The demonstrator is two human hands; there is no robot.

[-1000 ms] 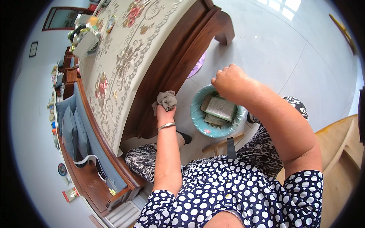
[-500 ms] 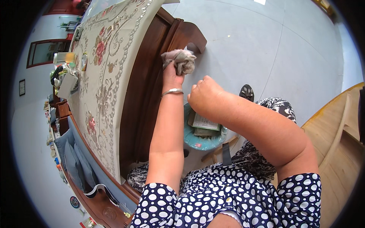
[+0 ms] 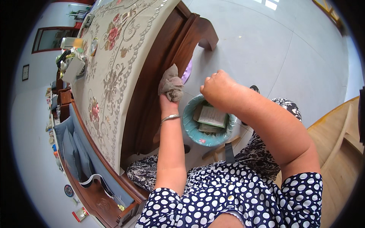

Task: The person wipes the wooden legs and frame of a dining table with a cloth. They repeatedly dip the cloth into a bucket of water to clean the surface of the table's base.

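A crumpled grey-pink cloth (image 3: 171, 83) is bunched in my left hand (image 3: 168, 104), whose fingers are mostly covered by it. The cloth lies against the dark wooden side (image 3: 146, 91) of a table, just below its top edge. My right hand (image 3: 217, 88) is closed, its back toward me, over the far rim of a round waste bin; what it holds, if anything, is hidden. The bin (image 3: 195, 133) has a teal liner and contains a flat white printed packet (image 3: 213, 115) with green edges.
A cream floral tablecloth (image 3: 114, 76) covers the table, with jars and boxes (image 3: 72, 64) at its far left. A purple round object (image 3: 187, 72) shows beside the table's curved leg (image 3: 209, 36). A blue-cushioned wooden bench (image 3: 87, 148) stands left, pale wooden furniture (image 3: 334, 133) right.
My left hand has drawn the cloth nearer to me along the table's side. My right hand has shifted slightly rightward, still closed. The view has shifted, and more of the bin shows.
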